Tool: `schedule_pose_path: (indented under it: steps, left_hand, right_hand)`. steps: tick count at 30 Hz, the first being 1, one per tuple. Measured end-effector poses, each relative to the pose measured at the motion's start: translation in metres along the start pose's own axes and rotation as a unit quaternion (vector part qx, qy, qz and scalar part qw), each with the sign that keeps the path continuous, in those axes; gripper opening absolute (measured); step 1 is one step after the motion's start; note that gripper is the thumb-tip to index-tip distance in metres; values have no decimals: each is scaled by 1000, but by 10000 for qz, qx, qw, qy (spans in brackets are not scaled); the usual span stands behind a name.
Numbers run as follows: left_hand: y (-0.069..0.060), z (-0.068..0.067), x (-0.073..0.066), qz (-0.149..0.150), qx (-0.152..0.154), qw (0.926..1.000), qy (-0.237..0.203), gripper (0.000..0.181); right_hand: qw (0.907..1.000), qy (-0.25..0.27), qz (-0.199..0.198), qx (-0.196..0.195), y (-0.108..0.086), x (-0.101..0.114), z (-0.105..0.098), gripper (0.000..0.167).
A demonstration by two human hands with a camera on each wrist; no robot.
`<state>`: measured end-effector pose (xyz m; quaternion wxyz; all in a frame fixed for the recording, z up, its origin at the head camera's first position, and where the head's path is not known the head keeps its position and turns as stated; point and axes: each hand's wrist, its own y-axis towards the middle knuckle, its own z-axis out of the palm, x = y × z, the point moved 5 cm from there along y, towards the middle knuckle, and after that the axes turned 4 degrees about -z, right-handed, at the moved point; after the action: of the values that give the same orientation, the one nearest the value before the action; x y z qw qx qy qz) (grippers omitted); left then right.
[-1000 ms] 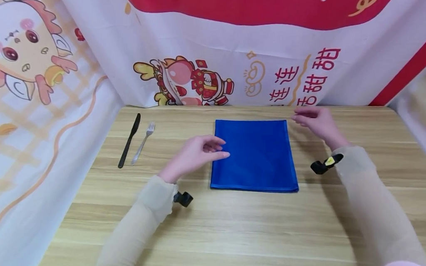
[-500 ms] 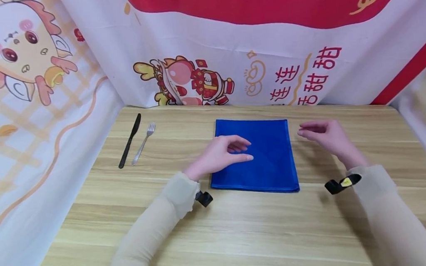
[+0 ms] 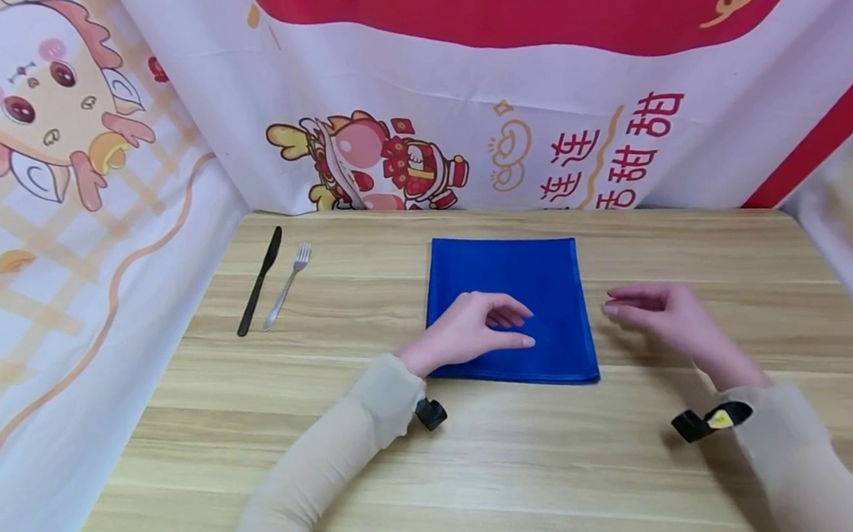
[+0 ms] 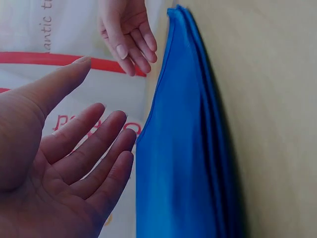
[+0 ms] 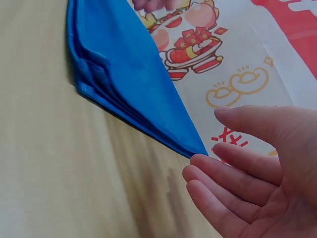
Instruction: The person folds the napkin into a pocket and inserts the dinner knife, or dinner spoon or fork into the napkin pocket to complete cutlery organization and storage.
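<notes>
Compared with half a second ago, find the left hand (image 3: 476, 326) slightly farther right and closer to the near edge of the surface (image 3: 548, 473), now over the near half of the blue cloth (image 3: 505, 264). Find the right hand (image 3: 663, 314) also drawn toward the near edge, now just beside the right side of the cloth and, in the head view, apart from it. A full second back, place the right by the cloth's far right corner and the left across its left side.

See no such shift in the cloth: lying near the far edge of the surface, roughly midway between the far corners, and folded into layers plain in both wrist views.

On the left, note loosely bent fingers with the thumb well parted from them, holding nothing; cannot tell exactly how high above the cloth. On the right, note gently curved fingers and a parted thumb, likewise without hold of anything.

Toward the far left corner of the surface, see the knife (image 3: 260, 283) and the fork (image 3: 288, 289) side by side, unmoved and well apart from both hands.

Take the change, as a judgement, for mere repositioning around the cloth: with no grip on it, count the folded shape as unaltered and the work no further along than a second ago.
</notes>
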<state>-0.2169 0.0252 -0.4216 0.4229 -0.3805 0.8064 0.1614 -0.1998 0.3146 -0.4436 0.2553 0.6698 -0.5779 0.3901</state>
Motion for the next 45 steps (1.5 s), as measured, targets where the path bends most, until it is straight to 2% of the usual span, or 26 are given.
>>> schedule_pose_path:
  steps: [4, 10, 21, 28, 36, 41, 45]
  left_hand:
    - [2, 12, -2, 94, 123, 9999, 2, 43]
    - [9, 32, -4, 274, 271, 9993, -7, 43]
    - [16, 59, -19, 374, 555, 9978, -10, 40]
    - [21, 70, -22, 194, 651, 9975, 170, 39]
    - [23, 77, -18, -75, 578, 9978, 329, 35]
    - [24, 77, -17, -152, 528, 9982, 251, 32]
    - [25, 78, -16, -174, 467, 9986, 147, 29]
  right_hand:
    - [9999, 162, -43, -4, -11, -3, 7, 55]
    - [9993, 312, 106, 162, -24, -6, 17, 55]
    - [9966, 686, 133, 427, -43, -8, 31, 52]
    - [9919, 1138, 6, 571, -52, -4, 38, 50]
    - [9884, 1330, 346, 654, -54, 0, 44, 54]
    - [9826, 1622, 503, 755, -51, 1, 50, 57]
    - [9734, 2124, 516, 691, -49, 1, 55, 56]
